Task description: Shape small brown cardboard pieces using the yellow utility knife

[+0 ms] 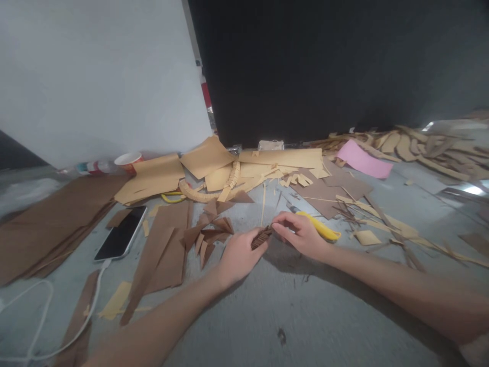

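folded brown strip bundle point(261, 238) pinched between both hands | left hand point(239, 257) closed on its near end, right hand point(301, 234) nipping the far end with its fingertips | probably light, easily creased card, best held by its ends | yellow knife point(324, 229) just behind right hand, phone point(121, 233) well left | grey counter point(290, 316) littered with offcuts, black panel point(344, 66) beyond

The folded strip point(262, 237) was dark brown, the knife point(321, 228) yellow, the sheet point(362, 160) pink, the phone point(121, 233) black, its cable point(96, 295) white, the cup point(128, 160) red and white.
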